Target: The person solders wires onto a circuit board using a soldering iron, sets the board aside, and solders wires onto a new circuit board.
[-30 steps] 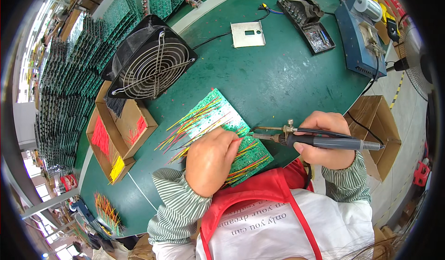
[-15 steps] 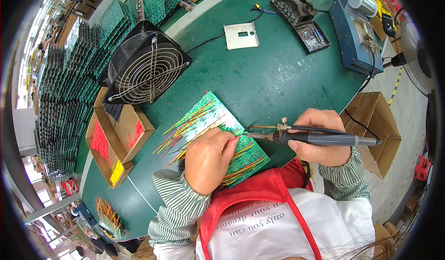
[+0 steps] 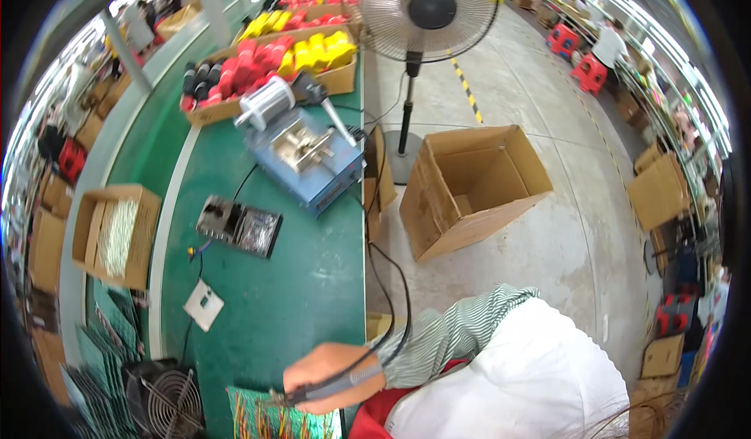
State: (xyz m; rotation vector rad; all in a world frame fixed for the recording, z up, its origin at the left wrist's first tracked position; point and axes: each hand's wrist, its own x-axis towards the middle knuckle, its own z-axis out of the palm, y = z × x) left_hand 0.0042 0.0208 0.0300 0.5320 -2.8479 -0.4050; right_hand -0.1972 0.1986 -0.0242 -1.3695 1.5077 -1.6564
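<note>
At the lower edge of the view, my right hand (image 3: 332,363) is closed round a soldering iron (image 3: 344,386). The iron's grey-and-black handle lies across the hand, and its front end points left over a green circuit board (image 3: 244,400). Many red, yellow and dark wires (image 3: 270,423) lie across that board, which the picture's lower edge cuts off. Dark cables loop up from the iron along the table edge. My left hand is out of the picture.
A blue solder feeder (image 3: 301,165) with a wire spool (image 3: 267,102) stands on the green table. Near it are a black tray (image 3: 246,228), a white metal plate (image 3: 203,306) and a square fan (image 3: 170,400). On the floor at right are a cardboard box (image 3: 469,196) and a pedestal fan (image 3: 407,102).
The view has swung to the right, bringing the floor and pedestal fan into sight. The board and my right hand now sit at the lower edge, and my left hand has left the picture.
</note>
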